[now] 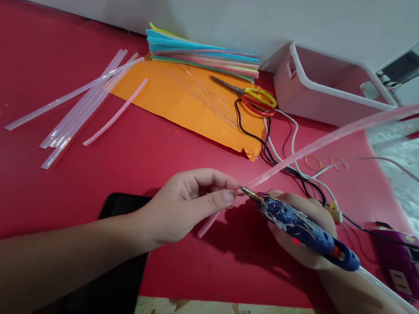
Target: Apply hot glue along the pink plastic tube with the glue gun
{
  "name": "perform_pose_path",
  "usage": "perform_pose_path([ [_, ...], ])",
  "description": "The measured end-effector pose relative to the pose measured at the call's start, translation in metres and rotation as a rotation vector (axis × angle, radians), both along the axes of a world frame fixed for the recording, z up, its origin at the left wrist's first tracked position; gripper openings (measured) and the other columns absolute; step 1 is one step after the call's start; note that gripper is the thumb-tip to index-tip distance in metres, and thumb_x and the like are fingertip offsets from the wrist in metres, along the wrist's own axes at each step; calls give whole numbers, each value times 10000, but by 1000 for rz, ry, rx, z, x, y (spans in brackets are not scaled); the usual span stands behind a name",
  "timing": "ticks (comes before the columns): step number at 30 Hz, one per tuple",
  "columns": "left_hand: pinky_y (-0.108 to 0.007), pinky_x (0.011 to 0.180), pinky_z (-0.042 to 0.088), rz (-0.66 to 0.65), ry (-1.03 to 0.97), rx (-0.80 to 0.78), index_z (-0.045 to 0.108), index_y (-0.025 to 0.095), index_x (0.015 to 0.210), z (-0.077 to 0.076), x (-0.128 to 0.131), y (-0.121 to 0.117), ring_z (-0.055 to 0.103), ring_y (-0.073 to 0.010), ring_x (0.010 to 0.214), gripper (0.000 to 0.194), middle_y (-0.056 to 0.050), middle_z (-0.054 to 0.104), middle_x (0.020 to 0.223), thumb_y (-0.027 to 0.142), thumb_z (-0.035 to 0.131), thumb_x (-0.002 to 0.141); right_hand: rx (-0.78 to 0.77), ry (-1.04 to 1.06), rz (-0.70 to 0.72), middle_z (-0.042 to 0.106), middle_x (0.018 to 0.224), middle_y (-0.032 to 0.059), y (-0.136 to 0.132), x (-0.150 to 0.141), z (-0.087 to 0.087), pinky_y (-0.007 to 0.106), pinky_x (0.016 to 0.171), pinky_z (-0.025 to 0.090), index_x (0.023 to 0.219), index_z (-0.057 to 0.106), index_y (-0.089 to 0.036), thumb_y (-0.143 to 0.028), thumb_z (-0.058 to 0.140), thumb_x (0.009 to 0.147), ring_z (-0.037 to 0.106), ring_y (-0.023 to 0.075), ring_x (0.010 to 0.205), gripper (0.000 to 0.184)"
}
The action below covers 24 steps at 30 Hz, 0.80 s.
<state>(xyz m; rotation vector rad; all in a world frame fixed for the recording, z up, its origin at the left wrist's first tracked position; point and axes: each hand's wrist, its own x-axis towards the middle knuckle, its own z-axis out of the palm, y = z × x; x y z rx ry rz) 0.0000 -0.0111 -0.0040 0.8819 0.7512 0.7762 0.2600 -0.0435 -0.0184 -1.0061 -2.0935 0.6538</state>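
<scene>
My left hand (190,202) pinches a long pink pipe cleaner (306,148) between thumb and fingertips; its long end slants up to the right and a short end pokes out below the hand. My right hand (302,225) is wrapped round a blue glue gun (305,229), with a clear glue stick (387,291) coming out of its back. The gun's metal nozzle touches or nearly touches the pipe cleaner at my left fingertips. A small red light glows on the gun's side. The right fingers are partly hidden behind the gun.
Clear glue sticks (86,105) and a short pink pipe cleaner (115,113) lie left on the red table. Behind are an orange envelope (186,105), scissors (258,98), coloured pipe cleaners (202,52) and a pink bin (313,102). Cables run right to a purple power strip (393,255).
</scene>
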Motion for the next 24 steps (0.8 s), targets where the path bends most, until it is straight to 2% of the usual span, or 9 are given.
perform_pose_path([
  [3, -197, 633, 526, -33, -6, -18, 776, 170, 845, 1, -1, 1, 617, -90, 648, 125, 11, 726, 742, 235, 882, 832, -14, 11, -10, 694, 671, -59, 0, 0, 0, 234, 448, 498, 945, 642, -305, -144, 723, 854, 603, 136, 462, 202],
  [6, -218, 692, 562, -48, -8, -40, 772, 174, 830, 1, -1, 1, 657, -106, 686, 130, 6, 737, 753, 235, 887, 827, -33, 15, -23, 689, 667, -60, 0, 0, -1, 240, 450, 498, 931, 649, -304, -146, 733, 847, 591, 138, 459, 199],
  [16, -239, 764, 590, -61, -41, -56, 790, 175, 844, -2, -1, 2, 702, -123, 739, 142, -13, 767, 800, 256, 905, 819, -8, -11, -32, 705, 669, -50, -2, 0, 1, 269, 453, 516, 957, 644, -322, -155, 706, 856, 618, 174, 466, 204],
  [24, -186, 756, 594, -28, -122, -83, 815, 188, 864, -4, -1, 2, 690, -74, 690, 109, 13, 782, 801, 217, 915, 830, -14, -38, -75, 695, 672, -55, -3, 6, -2, 254, 451, 518, 956, 669, -321, -156, 735, 840, 610, 161, 485, 213],
])
